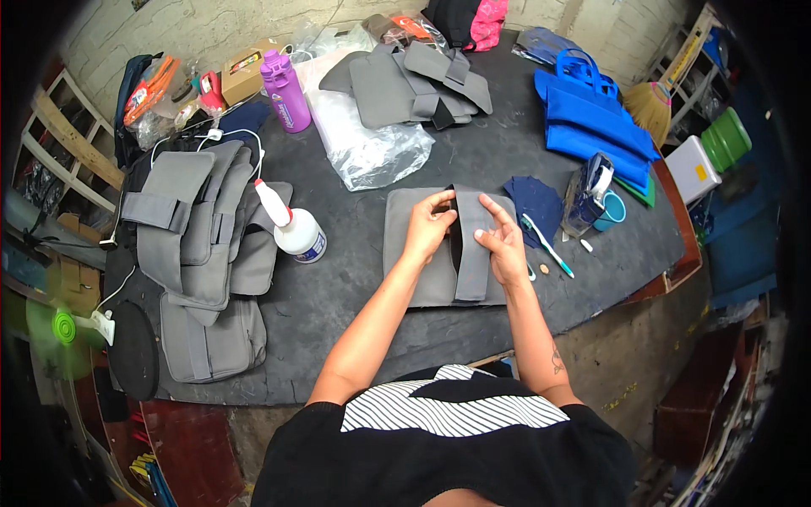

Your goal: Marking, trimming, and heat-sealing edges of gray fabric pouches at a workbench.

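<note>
A flat grey fabric panel (414,283) lies on the dark table (338,296) in front of me. A grey strap (473,262) with a black strip beside it runs down the panel's middle. My left hand (428,226) pinches the strap's top edge from the left. My right hand (503,243) rests on the strap from the right, fingers pressing it down. A white glue bottle (296,226) with a red nozzle stands to the left of the panel.
A pile of grey panels (198,253) lies at the left, another pile (418,84) at the back. Clear plastic bags (363,144), a purple bottle (285,90), blue bags (591,114), navy fabric (534,203), a teal brush (547,245) and a blue cup (610,211) surround the panel.
</note>
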